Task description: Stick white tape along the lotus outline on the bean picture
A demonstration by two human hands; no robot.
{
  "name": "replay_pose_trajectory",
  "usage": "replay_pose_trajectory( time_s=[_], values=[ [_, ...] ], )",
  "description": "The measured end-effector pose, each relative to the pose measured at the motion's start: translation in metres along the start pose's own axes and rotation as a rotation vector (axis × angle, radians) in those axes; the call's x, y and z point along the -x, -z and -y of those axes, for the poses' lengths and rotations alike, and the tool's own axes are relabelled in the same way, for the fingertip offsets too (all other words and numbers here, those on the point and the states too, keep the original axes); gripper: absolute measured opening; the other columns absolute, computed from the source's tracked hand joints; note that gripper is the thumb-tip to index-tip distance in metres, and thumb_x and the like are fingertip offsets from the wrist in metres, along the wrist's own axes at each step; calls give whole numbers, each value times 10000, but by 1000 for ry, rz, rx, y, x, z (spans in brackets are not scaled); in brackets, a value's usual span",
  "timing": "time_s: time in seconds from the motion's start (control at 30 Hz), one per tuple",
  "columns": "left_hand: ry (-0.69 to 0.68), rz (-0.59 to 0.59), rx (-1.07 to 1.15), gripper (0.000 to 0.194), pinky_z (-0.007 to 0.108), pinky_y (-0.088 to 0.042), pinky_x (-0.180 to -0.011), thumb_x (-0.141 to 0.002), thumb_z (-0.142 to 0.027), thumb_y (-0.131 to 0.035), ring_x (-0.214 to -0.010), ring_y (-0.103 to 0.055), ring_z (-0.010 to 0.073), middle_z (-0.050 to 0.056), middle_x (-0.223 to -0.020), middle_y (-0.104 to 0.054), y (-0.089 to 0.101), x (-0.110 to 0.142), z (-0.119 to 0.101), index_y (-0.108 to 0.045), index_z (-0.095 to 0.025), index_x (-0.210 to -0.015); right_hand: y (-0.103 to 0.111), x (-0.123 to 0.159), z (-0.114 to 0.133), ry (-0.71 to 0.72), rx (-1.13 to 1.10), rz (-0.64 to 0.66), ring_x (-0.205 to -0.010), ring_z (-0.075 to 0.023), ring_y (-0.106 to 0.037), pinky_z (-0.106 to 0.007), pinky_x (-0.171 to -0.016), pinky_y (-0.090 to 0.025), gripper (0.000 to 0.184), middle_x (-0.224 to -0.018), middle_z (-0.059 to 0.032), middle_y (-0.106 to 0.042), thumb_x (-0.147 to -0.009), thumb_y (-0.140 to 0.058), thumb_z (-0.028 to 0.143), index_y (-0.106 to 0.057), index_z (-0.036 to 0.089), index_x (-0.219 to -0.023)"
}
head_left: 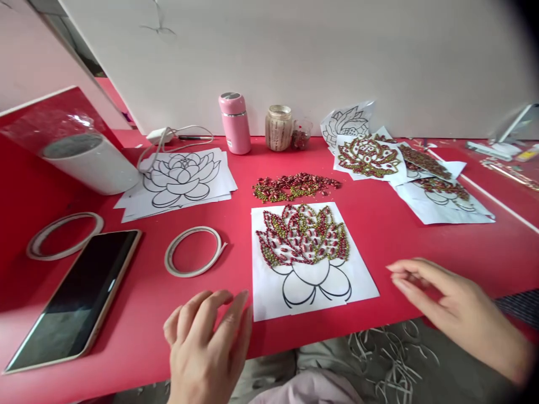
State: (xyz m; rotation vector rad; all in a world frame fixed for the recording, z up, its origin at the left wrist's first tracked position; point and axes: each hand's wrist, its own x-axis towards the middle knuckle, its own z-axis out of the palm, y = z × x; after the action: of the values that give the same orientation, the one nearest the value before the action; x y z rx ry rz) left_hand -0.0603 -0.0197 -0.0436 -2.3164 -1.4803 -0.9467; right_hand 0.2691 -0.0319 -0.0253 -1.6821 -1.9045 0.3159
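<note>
In front of me lies a sheet with a lotus drawing [315, 306]; red and green beans [303, 235] cover its upper petals, and the lower petals are bare line drawing. My left hand [208, 336] is just left of the sheet's lower corner, fingers loosely bent and apart, nothing seen in them. To the right of the sheet, my right hand [446, 300] hovers near the table edge, thumb and fingers slightly apart with nothing visible between them. Behind the sheet is a loose pile of mixed beans [295, 187].
Tape rolls [193, 275] and a phone [76, 297] lie at left, near stacked lotus drawings [221, 179] and a white cylinder [96, 168]. A pink flask [236, 126], a jar [278, 129] and a small bean cup [301, 134] stand behind. Bean-covered sheets [446, 210] overlap at right.
</note>
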Motion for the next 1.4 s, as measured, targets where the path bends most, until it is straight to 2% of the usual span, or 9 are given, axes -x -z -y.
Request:
replay_pose_trajectory(
  time_s=[0.1, 0.37, 0.47, 0.6, 0.73, 0.87, 1.07, 1.2, 1.4],
  values=[
    [-67, 22, -15, 148, 385, -345, -686, -747, -127, -575, -826, -507, 253, 106, -824, -582, -3, -1, 6, -607, -143, -891, -13, -14, 20, 41, 8, 144, -801, -153, -588, -250, -674, -513, 138, -913, -39, -580, -871, -466, 291, -519, 245, -990],
    [-102, 131, 19, 165, 393, -348, -720, -760, -175, -551, -892, -504, 260, 98, -926, -573, -7, 4, 7, -595, -187, -918, -51, -24, 30, 153, 69, -55, -1105, -227, -439, -382, -943, -385, 349, -1171, -93, -455, -834, -495, 279, -439, 196, -1168],
    [-86, 158, 6, 194, 392, -347, -749, -763, -182, -547, -897, -505, 241, 78, -935, -572, -7, 7, 8, -586, -210, -951, -52, -22, 27, 154, 40, -85, -1086, -220, -458, -371, -936, -388, 328, -1154, -88, -476, -838, -492, 264, -452, 194, -1156],
    [103, 131, -220, 208, 419, -353, -750, -778, -223, -525, -914, -486, 275, 116, -956, -555, -5, -4, 21, -581, -168, -971, -54, -20, 23, 149, 17, -176, -1029, -220, -499, -368, -892, -415, 290, -1093, -87, -518, -836, -501, 257, -484, 185, -1116],
    [259, 298, -364, 261, 387, -368, -684, -807, -324, -473, -917, -474, 280, 116, -1014, -543, -6, -14, 49, -553, -166, -999, -59, -19, 21, 162, 0, -210, -1003, -218, -513, -362, -862, -435, 264, -1063, -87, -532, -841, -491, 253, -493, 180, -1096],
    [227, 276, -277, 91, 337, -348, -643, -817, -271, -481, -845, -495, 233, 53, -896, -586, -6, -12, 65, -544, -207, -826, -62, -19, 22, 174, -20, -212, -1000, -213, -511, -358, -861, -434, 260, -1059, -87, -529, -843, -492, 231, -492, 177, -1097],
    [51, 91, 59, 72, 377, -316, -811, -804, -146, -509, -766, -569, 149, -1, -771, -625, 5, -19, 12, -526, -193, -856, -60, -22, 59, 224, -230, -182, -1014, -188, -501, -321, -858, -441, 267, -1065, -76, -513, -830, -496, 122, -491, 190, -1088],
    [31, 114, 169, 98, 391, -270, -861, -800, -121, -528, -659, -581, 105, -45, -720, -642, 9, -23, -24, -535, -201, -856, -62, -31, 91, 296, -349, -86, -1016, -173, -496, -308, -852, -457, 284, -1081, -74, -478, -841, -476, 110, -490, 203, -1109],
    [-2, 88, 179, 97, 371, -276, -820, -798, -126, -539, -655, -585, 110, -45, -723, -652, 9, -19, -33, -539, -194, -867, -68, -36, 99, 266, -348, -63, -966, -178, -521, -310, -766, -483, 184, -1084, -80, -452, -843, -486, 157, -530, 196, -1018]
  ],
)
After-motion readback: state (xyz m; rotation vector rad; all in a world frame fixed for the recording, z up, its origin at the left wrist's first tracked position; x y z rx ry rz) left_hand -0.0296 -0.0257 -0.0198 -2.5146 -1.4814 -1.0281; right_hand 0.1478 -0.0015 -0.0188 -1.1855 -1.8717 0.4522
